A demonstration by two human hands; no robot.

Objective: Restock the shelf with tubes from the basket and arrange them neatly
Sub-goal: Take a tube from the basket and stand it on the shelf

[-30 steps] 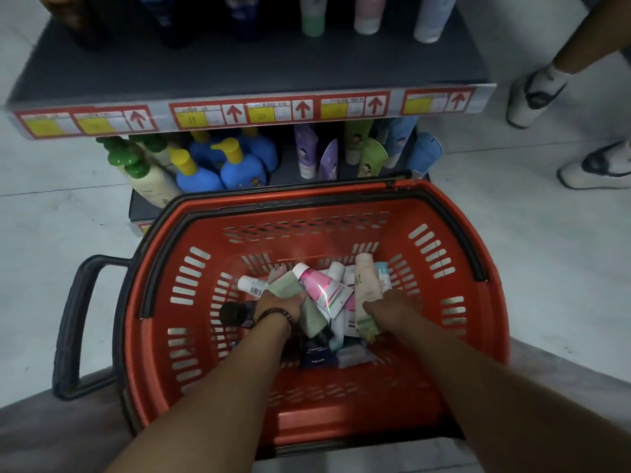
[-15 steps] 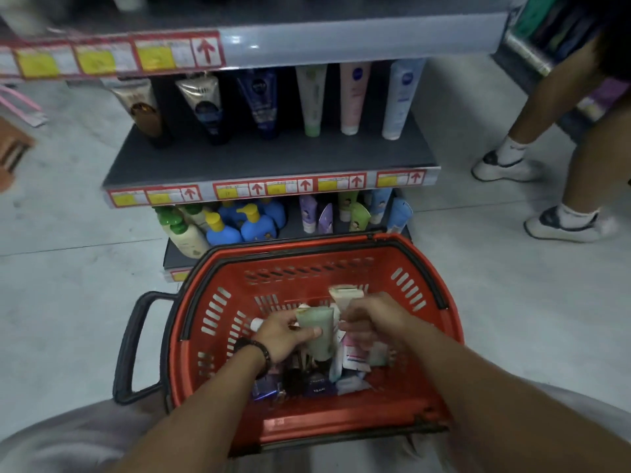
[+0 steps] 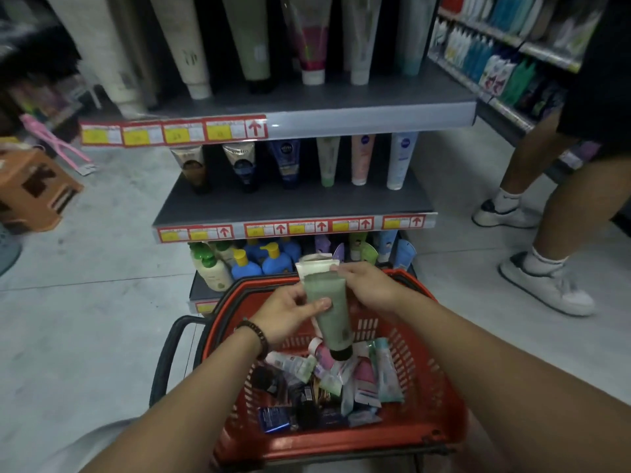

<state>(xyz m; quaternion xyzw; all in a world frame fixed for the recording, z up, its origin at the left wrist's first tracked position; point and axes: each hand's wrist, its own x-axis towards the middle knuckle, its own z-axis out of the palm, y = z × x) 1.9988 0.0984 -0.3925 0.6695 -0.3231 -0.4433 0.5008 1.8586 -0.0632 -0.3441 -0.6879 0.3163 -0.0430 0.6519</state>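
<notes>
Head view: the left hand (image 3: 286, 310) grips the green tube (image 3: 329, 312) around its middle, thumb laid across the front. The right hand (image 3: 367, 285) curls over the upper ends, its fingers pinching what looks like a pale tube (image 3: 314, 264) tucked just behind the green one. Both tubes are in the air between the hands, above the red basket (image 3: 423, 356), where the loose tubes (image 3: 365, 373) lie heaped below the wrists. The green tube's long axis runs nearly upright with a slight lean: dark cap down and toward the right forearm, flat crimped end up beside the right fingers. That suits the shelf (image 3: 293, 204) beyond the hands, where the row stands cap-down, a matching green shelf tube (image 3: 327, 162) among them. The likeliest trouble is the crowded grip: two tubes pressed together between two hands could slide apart as they separate, dropping one into the heap. Reaching in, a knuckle or the spare tube could topple the standing row. A tube on so small a cap may also fall if set down leaning.
</notes>
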